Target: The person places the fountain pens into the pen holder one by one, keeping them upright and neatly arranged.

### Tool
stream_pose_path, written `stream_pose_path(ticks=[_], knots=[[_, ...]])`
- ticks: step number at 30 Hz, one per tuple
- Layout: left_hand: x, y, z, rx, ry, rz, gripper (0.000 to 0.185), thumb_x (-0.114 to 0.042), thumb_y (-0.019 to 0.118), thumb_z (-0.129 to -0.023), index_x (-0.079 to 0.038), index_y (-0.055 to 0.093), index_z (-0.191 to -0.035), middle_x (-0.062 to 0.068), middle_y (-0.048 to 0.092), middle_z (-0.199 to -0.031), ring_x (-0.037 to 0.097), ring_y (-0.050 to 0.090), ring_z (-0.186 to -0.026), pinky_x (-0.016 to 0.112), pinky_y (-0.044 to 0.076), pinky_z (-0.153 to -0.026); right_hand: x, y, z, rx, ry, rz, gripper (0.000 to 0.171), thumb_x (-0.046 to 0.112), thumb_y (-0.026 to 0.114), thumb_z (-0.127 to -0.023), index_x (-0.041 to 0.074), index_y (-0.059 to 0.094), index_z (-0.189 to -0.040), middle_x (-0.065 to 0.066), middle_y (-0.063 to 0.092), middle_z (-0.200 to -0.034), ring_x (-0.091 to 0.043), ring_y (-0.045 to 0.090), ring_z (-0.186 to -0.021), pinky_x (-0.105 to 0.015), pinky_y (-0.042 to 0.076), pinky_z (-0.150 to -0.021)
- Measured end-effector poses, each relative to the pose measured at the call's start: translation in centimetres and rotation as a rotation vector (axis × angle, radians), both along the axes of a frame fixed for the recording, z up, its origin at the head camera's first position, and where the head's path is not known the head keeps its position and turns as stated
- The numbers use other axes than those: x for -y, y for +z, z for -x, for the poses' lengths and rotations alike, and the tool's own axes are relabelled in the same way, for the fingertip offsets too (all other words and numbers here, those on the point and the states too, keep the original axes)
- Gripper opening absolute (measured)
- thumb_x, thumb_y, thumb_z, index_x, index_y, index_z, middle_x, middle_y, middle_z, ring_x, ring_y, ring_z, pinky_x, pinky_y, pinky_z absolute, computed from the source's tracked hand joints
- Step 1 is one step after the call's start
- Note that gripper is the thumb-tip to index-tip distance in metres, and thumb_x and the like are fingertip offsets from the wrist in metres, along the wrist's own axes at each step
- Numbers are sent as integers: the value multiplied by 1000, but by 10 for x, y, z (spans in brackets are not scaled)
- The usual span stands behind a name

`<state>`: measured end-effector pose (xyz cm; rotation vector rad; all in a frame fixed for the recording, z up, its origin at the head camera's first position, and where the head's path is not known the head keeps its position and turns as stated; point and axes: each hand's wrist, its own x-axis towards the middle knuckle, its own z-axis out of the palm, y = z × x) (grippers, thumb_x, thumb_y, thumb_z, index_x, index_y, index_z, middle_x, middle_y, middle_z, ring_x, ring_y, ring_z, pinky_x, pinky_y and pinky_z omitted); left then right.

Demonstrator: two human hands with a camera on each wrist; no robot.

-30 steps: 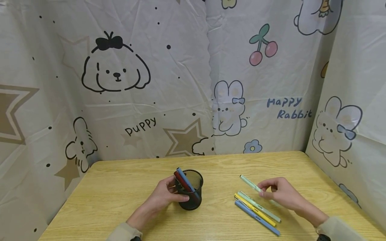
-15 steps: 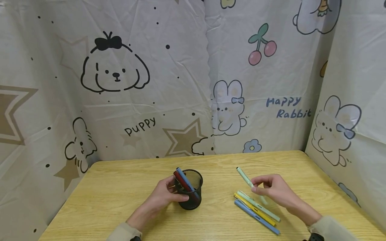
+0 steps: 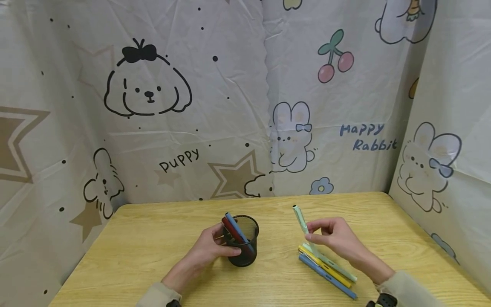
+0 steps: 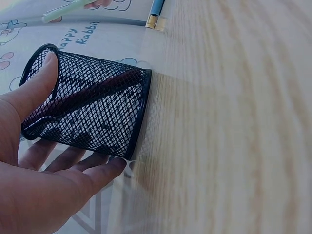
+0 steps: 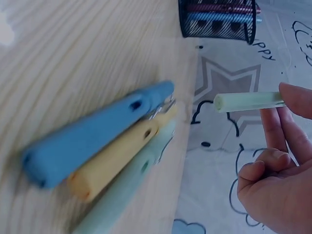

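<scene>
My left hand [image 3: 209,249] grips a black mesh pen holder [image 3: 247,257] that stands on the table, thumb on the near side and fingers around the far side. A dark red pen [image 3: 230,230] and a blue pen [image 3: 236,227] lean inside it, tops above the rim. My right hand [image 3: 335,236] pinches a light green pen [image 3: 300,218] between thumb and fingertips, tilted and raised off the table. Beneath it lie three pens side by side: another light green pen [image 3: 339,268], a yellow pen [image 3: 326,267] and a blue pen [image 3: 326,277].
The wooden table [image 3: 153,238] has a patterned cloth [image 3: 230,106] hanging behind it and at both sides. The three loose pens lie to the right of the pen holder, with bare tabletop between.
My right hand has lifted the light green pen off the table and moved it left, tipping it steeper. My left hand and the pen holder have stayed in place.
</scene>
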<state>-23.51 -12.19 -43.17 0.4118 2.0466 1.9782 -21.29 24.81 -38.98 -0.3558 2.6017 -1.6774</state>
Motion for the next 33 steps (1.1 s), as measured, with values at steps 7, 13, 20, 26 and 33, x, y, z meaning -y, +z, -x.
stream_pose_path(ticks=[7, 13, 20, 26, 33], knots=[[-2, 2, 0, -1, -3, -3, 69, -2, 89, -83, 2, 57, -145, 13, 65, -135, 40, 58, -133, 47, 50, -108, 18, 5, 2, -50, 46, 41, 26, 12, 82, -92, -5, 78, -111, -11, 72, -92, -10, 32, -59, -24, 32, -59], [-2, 1, 1, -1, -6, -8, 67, -1, 88, -83, 2, 58, -143, 13, 65, -132, 40, 59, -131, 47, 51, -107, 35, 12, 5, -66, 60, 53, 24, 13, 83, -91, -3, 79, -110, -11, 73, -97, -10, 33, -59, -23, 32, -58], [0, 1, 0, 6, -5, -22, 72, 1, 88, -83, 3, 54, -147, 14, 64, -133, 42, 57, -133, 45, 53, -105, 57, 20, 10, -112, 100, 79, 19, 12, 83, -91, 0, 81, -106, -4, 60, -74, -11, 30, -57, -24, 29, -57], [0, 0, 1, -3, -9, -23, 70, 0, 88, -83, 3, 56, -145, 14, 65, -133, 40, 59, -131, 46, 51, -107, 73, 26, 13, -137, 118, 92, 18, 12, 84, -90, 2, 82, -105, -3, 63, -76, -12, 30, -58, -24, 28, -57], [0, -2, 2, -12, -15, -10, 70, -3, 89, -83, 4, 56, -144, 13, 66, -133, 38, 60, -131, 47, 49, -110, 87, 31, 18, -151, 138, 119, 17, 12, 84, -91, 4, 84, -106, -5, 59, -71, -13, 29, -59, -25, 27, -57]])
